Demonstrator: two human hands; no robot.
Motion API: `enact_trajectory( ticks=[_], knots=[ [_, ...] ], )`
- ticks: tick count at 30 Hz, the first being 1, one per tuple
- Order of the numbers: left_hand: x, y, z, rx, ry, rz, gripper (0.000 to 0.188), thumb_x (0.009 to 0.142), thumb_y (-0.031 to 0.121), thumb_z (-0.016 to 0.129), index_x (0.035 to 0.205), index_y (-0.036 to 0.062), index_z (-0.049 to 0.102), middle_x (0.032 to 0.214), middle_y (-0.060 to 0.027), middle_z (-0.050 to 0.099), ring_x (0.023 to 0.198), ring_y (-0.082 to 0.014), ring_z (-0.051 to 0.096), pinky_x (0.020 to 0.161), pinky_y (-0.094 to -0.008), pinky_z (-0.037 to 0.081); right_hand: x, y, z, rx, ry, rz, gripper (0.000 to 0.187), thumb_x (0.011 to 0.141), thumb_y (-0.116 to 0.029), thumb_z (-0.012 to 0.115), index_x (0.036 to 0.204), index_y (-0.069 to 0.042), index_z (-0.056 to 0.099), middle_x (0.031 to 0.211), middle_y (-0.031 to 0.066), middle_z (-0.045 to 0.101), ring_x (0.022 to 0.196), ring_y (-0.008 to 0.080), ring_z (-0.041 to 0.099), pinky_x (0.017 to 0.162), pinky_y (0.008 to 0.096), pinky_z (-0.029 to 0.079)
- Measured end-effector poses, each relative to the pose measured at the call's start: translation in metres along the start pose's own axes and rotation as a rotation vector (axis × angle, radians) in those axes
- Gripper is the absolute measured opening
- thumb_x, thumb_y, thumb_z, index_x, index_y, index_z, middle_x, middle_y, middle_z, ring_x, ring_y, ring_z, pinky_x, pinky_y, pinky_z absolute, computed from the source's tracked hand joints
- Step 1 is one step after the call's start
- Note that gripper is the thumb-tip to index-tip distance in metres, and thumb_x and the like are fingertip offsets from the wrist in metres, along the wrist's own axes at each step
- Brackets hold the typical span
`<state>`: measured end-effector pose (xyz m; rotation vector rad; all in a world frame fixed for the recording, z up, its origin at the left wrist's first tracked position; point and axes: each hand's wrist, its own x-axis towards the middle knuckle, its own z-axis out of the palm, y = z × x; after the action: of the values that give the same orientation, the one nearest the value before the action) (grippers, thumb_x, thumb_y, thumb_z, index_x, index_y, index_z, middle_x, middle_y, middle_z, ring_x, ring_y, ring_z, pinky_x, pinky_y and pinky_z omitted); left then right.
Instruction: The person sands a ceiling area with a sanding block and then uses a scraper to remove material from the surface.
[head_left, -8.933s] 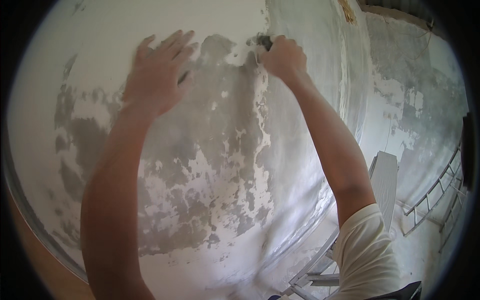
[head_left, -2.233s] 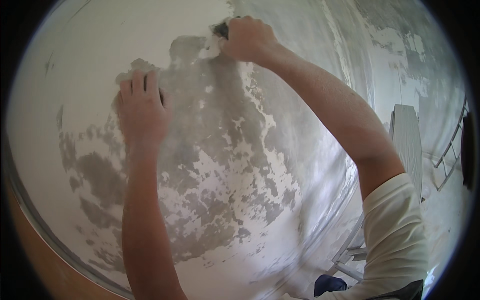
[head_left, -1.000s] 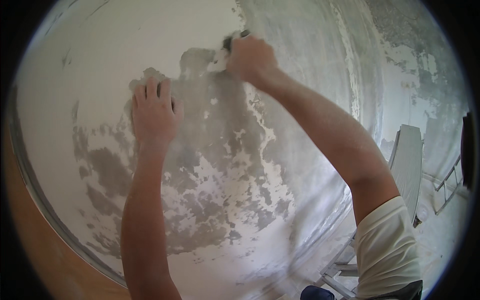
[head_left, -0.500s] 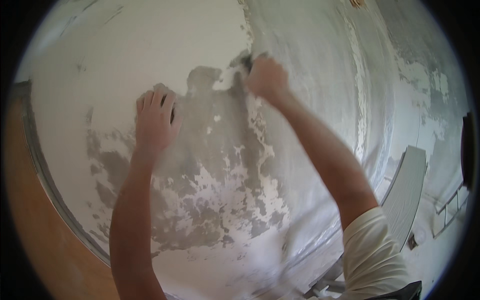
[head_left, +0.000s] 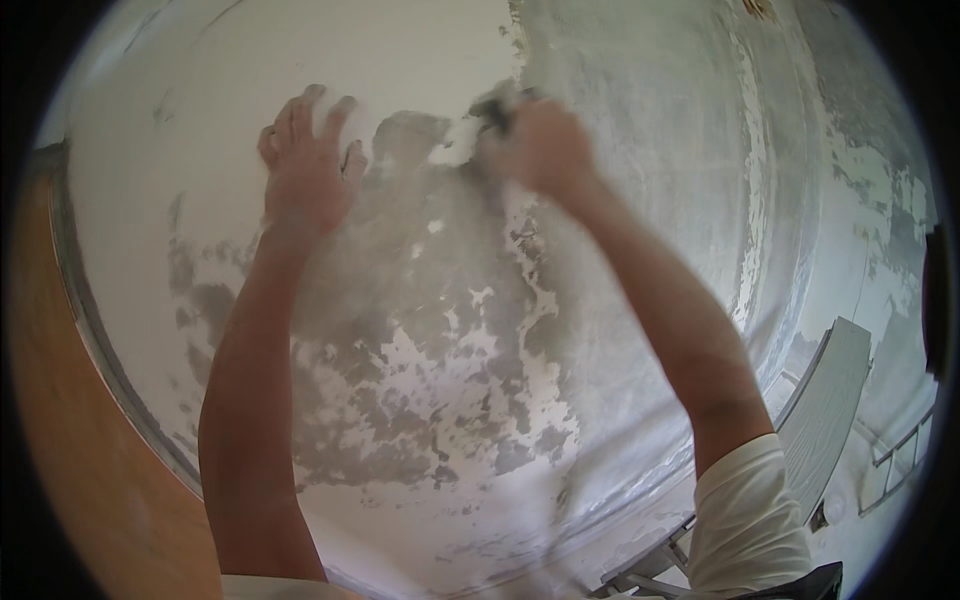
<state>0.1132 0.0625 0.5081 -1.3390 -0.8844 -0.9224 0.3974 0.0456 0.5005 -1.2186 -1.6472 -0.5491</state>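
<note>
In front of me is a wall [head_left: 400, 250] with a white coat broken by bare grey patches. My left hand [head_left: 308, 170] is open against the white part on the left, its fingers spread and somewhat blurred. Closed in a fist, my right hand [head_left: 550, 145] grips a dark scraper [head_left: 493, 112], smeared by motion. The scraper meets the wall at the ragged border of the white coat, beside a rounded grey patch [head_left: 410, 138]. Its blade is too blurred to make out, and the fist hides its handle.
An orange-brown surface [head_left: 75, 400] with a dark edge borders the wall at left. To the right, a long pale panel [head_left: 830, 400] leans at a slant. A ladder-like metal frame [head_left: 898, 460] stands beyond it, and metal rungs [head_left: 650, 570] show low beside my right sleeve.
My left hand has moved up the wall and spread its fingers. My right hand with the scraper stays near the same patch border. The whole view has shifted slightly.
</note>
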Motion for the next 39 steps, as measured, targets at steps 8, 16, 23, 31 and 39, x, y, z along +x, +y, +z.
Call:
enact_trajectory(
  ticks=[8, 16, 23, 31, 39],
  knots=[
    [0.001, -0.001, -0.003, 0.025, 0.059, -0.025, 0.051, 0.102, 0.030, 0.066, 0.151, 0.0220, 0.055, 0.164, -0.0035, 0.047, 0.157, -0.0239, 0.038, 0.126, -0.0529, 0.023, -0.007, 0.010, -0.006, -0.143, 0.009, -0.210, 0.064, 0.097, -0.040, 0.067, 0.153, -0.008, 0.061, 0.113, 0.0202, 0.076, 0.100, 0.0351, 0.077, 0.087, 0.0481, 0.063],
    [0.003, 0.014, 0.008, -0.057, 0.137, -0.086, 0.048, 0.104, 0.036, 0.066, 0.149, 0.0227, 0.057, 0.165, -0.0032, 0.046, 0.155, -0.0234, 0.040, 0.124, -0.0563, 0.024, -0.024, -0.029, 0.045, 0.011, 0.247, -0.139, 0.045, 0.094, -0.040, 0.070, 0.118, -0.003, 0.076, 0.097, 0.0221, 0.079, 0.092, 0.0417, 0.078, 0.086, 0.0514, 0.063],
    [-0.030, 0.046, -0.041, -0.976, -0.083, -0.667, 0.046, 0.116, 0.044, 0.041, 0.137, 0.0137, 0.069, 0.125, -0.0148, 0.074, 0.119, -0.0319, 0.068, 0.110, -0.0389, 0.050, -0.056, -0.081, -0.025, 0.326, -0.195, -0.406, 0.042, 0.086, -0.032, 0.071, 0.115, -0.002, 0.079, 0.103, 0.0253, 0.077, 0.093, 0.0423, 0.076, 0.086, 0.0509, 0.061],
    [-0.091, 0.084, -0.179, -1.706, -0.101, -0.979, 0.063, 0.114, 0.048, 0.053, 0.145, -0.0073, 0.056, 0.127, -0.0142, 0.072, 0.107, -0.0191, 0.070, 0.098, -0.0356, 0.054, -0.124, -0.073, -0.078, 0.521, -0.031, -0.727, 0.069, 0.081, -0.027, 0.090, 0.145, -0.010, 0.069, 0.115, 0.0207, 0.070, 0.103, 0.0394, 0.070, 0.091, 0.0457, 0.056],
    [-0.174, 0.124, -0.244, -1.748, -0.175, -1.075, 0.041, 0.102, 0.018, 0.080, 0.130, -0.0094, 0.069, 0.116, -0.0128, 0.078, 0.105, -0.0156, 0.072, 0.094, -0.0311, 0.057, -0.203, -0.066, -0.058, 0.797, -0.283, -0.555, 0.073, 0.082, -0.026, 0.093, 0.149, -0.013, 0.068, 0.114, 0.0160, 0.068, 0.099, 0.0338, 0.068, 0.089, 0.0411, 0.056]
  ],
)
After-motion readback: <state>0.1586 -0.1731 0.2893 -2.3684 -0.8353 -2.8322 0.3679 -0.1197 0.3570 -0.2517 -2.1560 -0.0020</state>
